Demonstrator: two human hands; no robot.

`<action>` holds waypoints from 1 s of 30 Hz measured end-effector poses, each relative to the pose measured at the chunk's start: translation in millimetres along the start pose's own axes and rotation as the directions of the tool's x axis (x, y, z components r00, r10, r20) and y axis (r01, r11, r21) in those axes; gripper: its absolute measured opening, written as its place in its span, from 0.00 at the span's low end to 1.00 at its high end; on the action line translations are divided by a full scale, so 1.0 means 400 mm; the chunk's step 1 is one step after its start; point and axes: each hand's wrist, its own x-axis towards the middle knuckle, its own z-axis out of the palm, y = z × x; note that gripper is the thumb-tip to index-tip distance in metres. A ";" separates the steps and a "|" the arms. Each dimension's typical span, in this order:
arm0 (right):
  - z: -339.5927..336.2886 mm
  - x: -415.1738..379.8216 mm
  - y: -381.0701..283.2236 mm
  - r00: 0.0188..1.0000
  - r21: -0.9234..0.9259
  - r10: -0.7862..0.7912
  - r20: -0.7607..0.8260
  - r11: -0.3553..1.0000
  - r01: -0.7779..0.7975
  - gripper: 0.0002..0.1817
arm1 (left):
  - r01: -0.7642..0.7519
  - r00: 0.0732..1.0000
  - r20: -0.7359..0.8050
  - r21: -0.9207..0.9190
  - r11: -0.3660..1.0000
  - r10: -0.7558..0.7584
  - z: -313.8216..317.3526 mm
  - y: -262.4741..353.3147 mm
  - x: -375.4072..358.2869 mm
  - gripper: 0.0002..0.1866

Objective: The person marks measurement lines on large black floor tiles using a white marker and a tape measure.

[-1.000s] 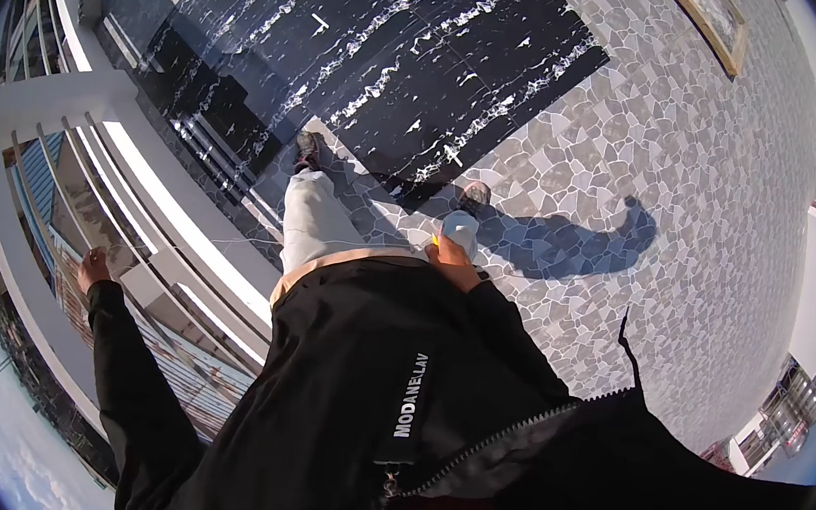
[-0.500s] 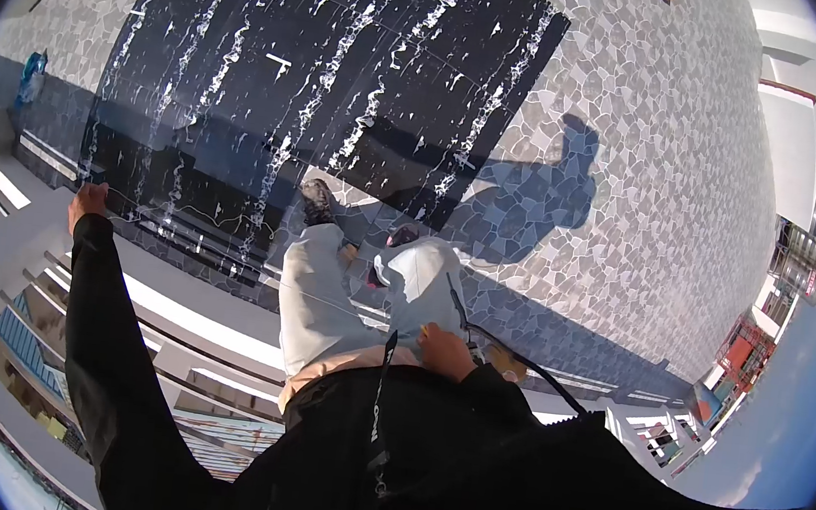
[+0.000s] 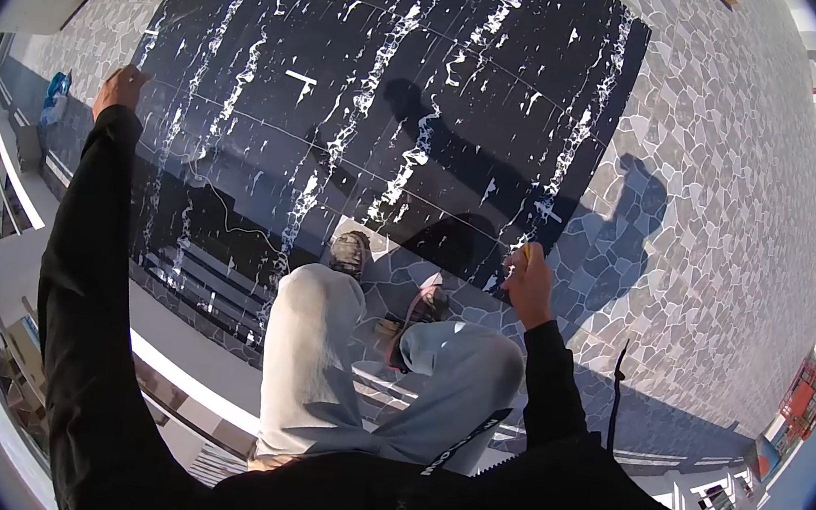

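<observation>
White-veined black tiles (image 3: pixel 345 97) lie flat beneath a thin, loosely curving string (image 3: pixel 229 220).

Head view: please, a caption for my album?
Left hand and right hand at opposite edges of black, white-veined tiles.

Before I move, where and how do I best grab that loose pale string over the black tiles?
Pinch the loose bend of the pale string, probably from above and from your own side. It is thin and slack there, curving over the black tiles, with nothing seen covering it. I can't tell whether it touches them.
</observation>
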 end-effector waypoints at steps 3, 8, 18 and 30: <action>0.022 0.293 0.244 0.945 -0.267 -0.299 -0.136 0.929 0.255 0.05 | -0.207 0.977 0.049 0.006 0.978 0.207 0.304 0.105 0.083 0.13; 0.017 0.520 0.631 0.942 -0.167 -0.256 -0.216 0.960 0.223 0.08 | -0.345 0.939 -0.028 -0.067 0.936 0.344 0.864 0.106 0.199 0.15; -0.061 0.491 0.703 0.974 0.017 0.167 -0.152 0.986 -0.166 0.08 | -0.319 0.946 0.034 -0.070 0.945 0.321 1.237 0.199 0.072 0.17; 0.041 0.470 0.626 0.977 0.191 0.198 -0.077 0.965 -0.181 0.08 | -0.125 0.915 0.228 -0.624 0.771 0.333 1.195 0.302 -0.076 0.14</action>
